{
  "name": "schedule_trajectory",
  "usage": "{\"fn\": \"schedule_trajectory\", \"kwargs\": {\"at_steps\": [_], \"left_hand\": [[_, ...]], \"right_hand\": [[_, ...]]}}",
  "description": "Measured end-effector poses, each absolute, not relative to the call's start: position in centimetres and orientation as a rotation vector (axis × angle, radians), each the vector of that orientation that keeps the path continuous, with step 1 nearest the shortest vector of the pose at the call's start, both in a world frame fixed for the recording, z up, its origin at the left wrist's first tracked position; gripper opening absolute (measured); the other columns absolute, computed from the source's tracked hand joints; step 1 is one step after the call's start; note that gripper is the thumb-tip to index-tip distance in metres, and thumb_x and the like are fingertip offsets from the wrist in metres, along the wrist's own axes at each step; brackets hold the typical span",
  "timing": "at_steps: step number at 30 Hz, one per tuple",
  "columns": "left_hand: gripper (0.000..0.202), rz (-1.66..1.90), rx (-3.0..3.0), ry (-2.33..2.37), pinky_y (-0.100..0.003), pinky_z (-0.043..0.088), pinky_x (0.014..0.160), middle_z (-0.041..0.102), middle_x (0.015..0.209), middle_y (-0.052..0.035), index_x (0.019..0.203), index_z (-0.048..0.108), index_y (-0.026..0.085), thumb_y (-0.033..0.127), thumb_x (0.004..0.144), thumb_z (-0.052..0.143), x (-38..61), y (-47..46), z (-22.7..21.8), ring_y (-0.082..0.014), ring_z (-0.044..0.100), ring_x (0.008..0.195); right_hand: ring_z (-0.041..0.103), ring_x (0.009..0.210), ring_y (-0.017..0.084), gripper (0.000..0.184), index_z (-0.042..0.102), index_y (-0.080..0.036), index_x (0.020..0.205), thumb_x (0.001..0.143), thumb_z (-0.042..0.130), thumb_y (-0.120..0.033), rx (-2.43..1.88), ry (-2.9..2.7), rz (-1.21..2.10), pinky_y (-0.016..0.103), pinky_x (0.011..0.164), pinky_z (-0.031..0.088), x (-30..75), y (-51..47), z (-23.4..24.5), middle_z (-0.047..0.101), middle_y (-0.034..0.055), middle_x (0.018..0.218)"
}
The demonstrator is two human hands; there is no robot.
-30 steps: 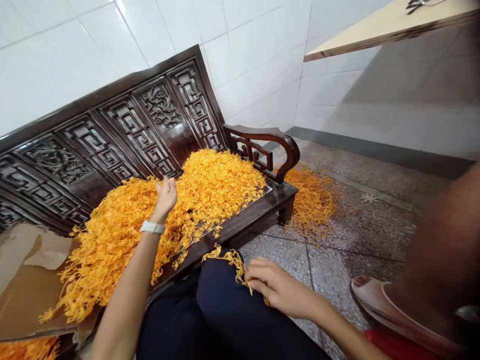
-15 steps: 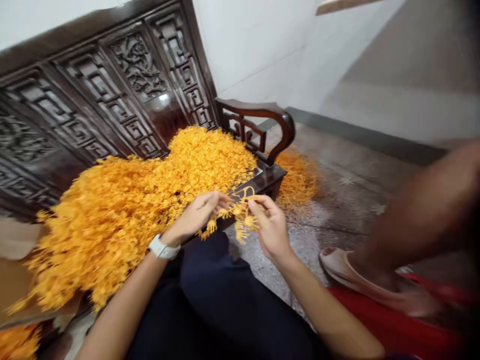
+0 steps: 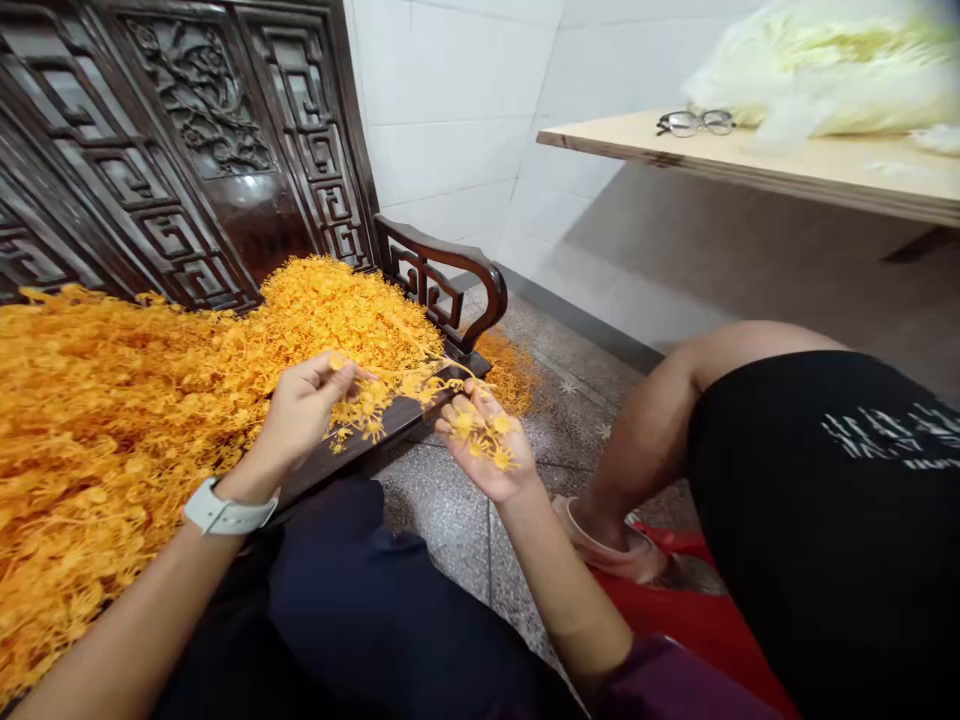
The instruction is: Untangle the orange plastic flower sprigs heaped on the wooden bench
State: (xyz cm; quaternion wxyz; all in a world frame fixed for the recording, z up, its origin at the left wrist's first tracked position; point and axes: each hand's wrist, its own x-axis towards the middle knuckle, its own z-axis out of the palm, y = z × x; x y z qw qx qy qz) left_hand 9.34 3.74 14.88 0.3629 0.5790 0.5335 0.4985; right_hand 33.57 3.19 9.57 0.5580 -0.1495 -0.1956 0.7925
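Observation:
Between my hands stretches a yellow plastic-looking flower sprig (image 3: 420,385) with thin stems and small spiky blossoms. My left hand (image 3: 300,410), with a pale watch strap at the wrist, pinches one part of it between thumb and fingers. Palm up, my right hand (image 3: 495,455) has its fingers curled on the stem, and several blossoms lie across the palm. Beside my left arm a big heap of the same yellow-orange sprigs (image 3: 135,400) covers the seat of a dark carved wooden bench (image 3: 390,425).
The bench's curved armrest (image 3: 450,255) rises just beyond my hands. More orange sprigs (image 3: 506,370) lie on the speckled floor. Close on my right is another person's bent leg (image 3: 667,390), above something red. A wooden shelf (image 3: 615,140) holds glasses (image 3: 697,123) and pale bagged material.
My view has swung right, bringing the shelf and the person's dark shorts into sight. My hands have moved further apart, and the right palm has turned up with blossoms on it.

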Motion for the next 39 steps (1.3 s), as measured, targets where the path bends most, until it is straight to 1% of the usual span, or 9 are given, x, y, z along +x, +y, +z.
{"fn": "schedule_trajectory", "kwargs": {"at_steps": [4,9,13,17,20,24,28,33,39], "left_hand": [[0.017,1.624,1.221,1.472,-0.027,0.045,0.066,0.065,0.072,-0.0041,0.073,0.067,0.018,0.028,0.087,0.068,7.8,5.7,14.1,-0.0162,0.056,0.067],[0.019,1.608,1.358,1.658,-0.028,0.037,0.061,0.061,0.066,-0.0036,0.066,0.066,0.018,0.015,0.084,0.061,6.0,6.9,12.6,-0.0178,0.053,0.066],[0.022,1.624,1.372,1.796,-0.028,0.032,0.057,0.057,0.062,-0.0027,0.067,0.064,0.018,0.019,0.088,0.059,4.4,6.9,12.1,-0.0178,0.049,0.06],[0.019,1.651,1.383,1.891,-0.029,0.032,0.058,0.066,0.07,-0.0044,0.072,0.065,0.018,0.017,0.089,0.055,2.2,6.5,11.9,-0.0188,0.055,0.063],[0.02,1.546,1.479,2.082,-0.03,0.033,0.061,0.073,0.079,-0.0067,0.066,0.058,0.019,0.009,0.082,0.053,0.3,6.3,11.4,-0.0214,0.063,0.071],[0.021,1.386,1.634,2.275,-0.034,0.035,0.067,0.069,0.072,-0.0091,0.063,0.054,0.021,0.007,0.079,0.055,-1.5,6.7,11.3,-0.0258,0.063,0.075],[0.024,1.495,1.551,2.268,-0.035,0.036,0.069,0.066,0.071,-0.0097,0.063,0.052,0.021,0.007,0.083,0.055,-2.0,7.5,11.6,-0.0246,0.061,0.075],[0.03,1.615,1.424,2.226,-0.038,0.04,0.072,0.061,0.068,-0.0099,0.06,0.049,0.021,0.005,0.083,0.057,-2.8,7.2,10.6,-0.0248,0.061,0.076],[0.029,1.613,1.367,2.282,-0.039,0.041,0.072,0.054,0.063,-0.0088,0.061,0.051,0.022,0.005,0.082,0.06,-4.3,5.3,9.8,-0.0257,0.059,0.077]], "right_hand": [[0.044,0.059,0.009,0.028,0.06,-0.02,0.09,0.09,0.079,-0.04,-0.525,-0.982,1.827,0.022,0.057,0.039,32.3,-0.3,8.1,0.053,-0.0045,0.069],[0.037,0.052,0.006,0.039,0.054,-0.02,0.089,0.096,0.07,-0.055,-0.656,-1.159,2.016,0.02,0.05,0.03,29.0,-5.1,5.4,0.046,-0.0066,0.066],[0.035,0.054,0.005,0.039,0.052,-0.018,0.082,0.086,0.082,-0.044,-0.755,-0.807,2.172,0.018,0.047,0.025,27.8,-5.4,5.6,0.046,-0.0059,0.069],[0.04,0.055,0.004,0.043,0.052,-0.017,0.08,0.077,0.09,-0.036,-0.85,-0.625,2.239,0.016,0.044,0.023,26.7,-4.7,6.6,0.048,-0.0052,0.071],[0.037,0.054,0.002,0.049,0.047,-0.018,0.081,0.075,0.093,-0.034,-0.834,-0.469,2.378,0.014,0.042,0.017,25.2,-5.4,7.3,0.047,-0.0068,0.072],[0.022,0.05,0.002,0.049,0.038,-0.02,0.081,0.086,0.085,-0.032,-0.526,-0.256,2.697,0.013,0.04,0.01,23.5,-6.6,9.2,0.033,-0.0104,0.067],[0.009,0.049,0.004,0.047,0.03,-0.023,0.081,0.097,0.073,-0.033,-0.317,-0.252,2.771,0.015,0.04,0.005,22.4,-6.9,10.6,0.025,-0.0108,0.066],[0.0,0.05,0.006,0.052,0.025,-0.024,0.079,0.097,0.072,-0.036,-0.401,-0.364,2.842,0.015,0.038,0.002,21.5,-7.9,9.6,0.022,-0.0113,0.064],[-0.004,0.047,0.006,0.049,0.029,-0.025,0.082,0.098,0.072,-0.042,-0.472,-0.422,2.918,0.017,0.037,-0.004,19.6,-10.7,8.8,0.018,-0.0129,0.059]]}}
